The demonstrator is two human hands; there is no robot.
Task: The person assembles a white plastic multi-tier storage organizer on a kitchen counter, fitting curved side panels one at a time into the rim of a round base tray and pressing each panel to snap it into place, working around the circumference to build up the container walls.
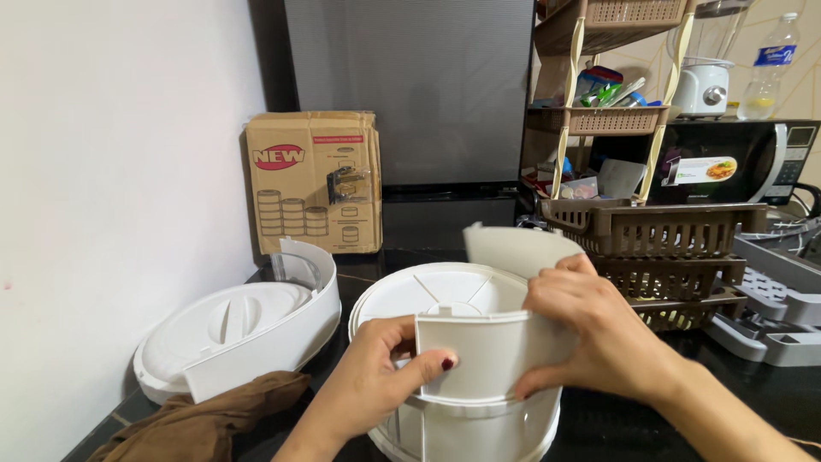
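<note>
A round white plastic container with inner dividers stands on the dark counter in front of me. Both hands grip a curved white wall panel at its near side. My left hand pinches the panel's left edge, thumb on its front. My right hand covers its right part, fingers over the top. A second curved white panel rises behind my right hand, at the container's far right rim.
A white lid with loose white panels lies at the left, above a brown cloth. A cardboard box leans against the wall. Brown plastic baskets, grey trays, a rack and a microwave crowd the right.
</note>
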